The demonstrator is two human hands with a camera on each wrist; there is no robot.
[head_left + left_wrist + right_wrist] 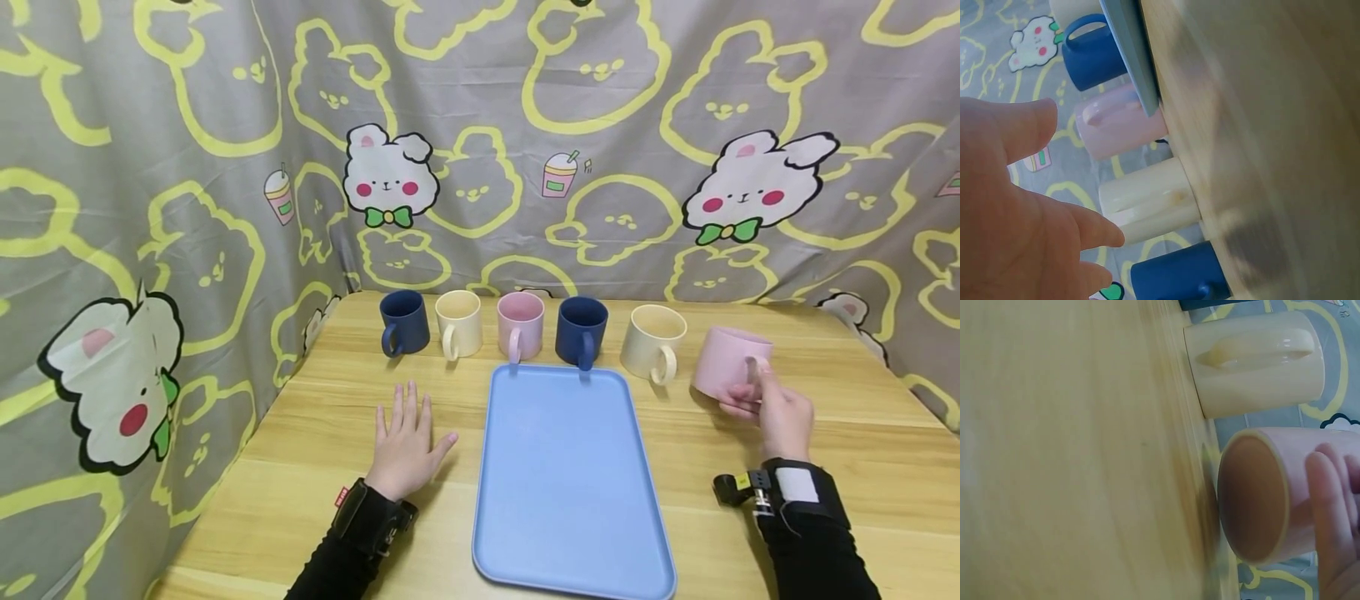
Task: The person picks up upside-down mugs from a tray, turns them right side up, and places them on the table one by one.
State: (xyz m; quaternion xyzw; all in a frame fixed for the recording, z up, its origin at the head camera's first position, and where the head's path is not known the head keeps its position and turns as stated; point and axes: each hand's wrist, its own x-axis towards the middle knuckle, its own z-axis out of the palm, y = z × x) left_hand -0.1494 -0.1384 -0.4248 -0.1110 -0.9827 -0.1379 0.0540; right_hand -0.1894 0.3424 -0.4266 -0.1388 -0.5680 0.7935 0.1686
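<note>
My right hand (783, 412) grips a pink mug (723, 362) by its handle at the right end of a row of mugs. The mug is tilted, and its underside shows in the right wrist view, raised off the wooden table. Beside it a cream mug (1257, 369) stands upright. My left hand (405, 450), fingers spread and holding nothing, is palm down over the table, left of a blue tray (570, 483).
Behind the tray's far edge stand a pink mug (521, 321) and a navy mug (582, 325). Farther left are a cream mug (461, 321) and another navy mug (405, 318). A patterned grey curtain (480, 100) hangs behind the wooden table (300, 492).
</note>
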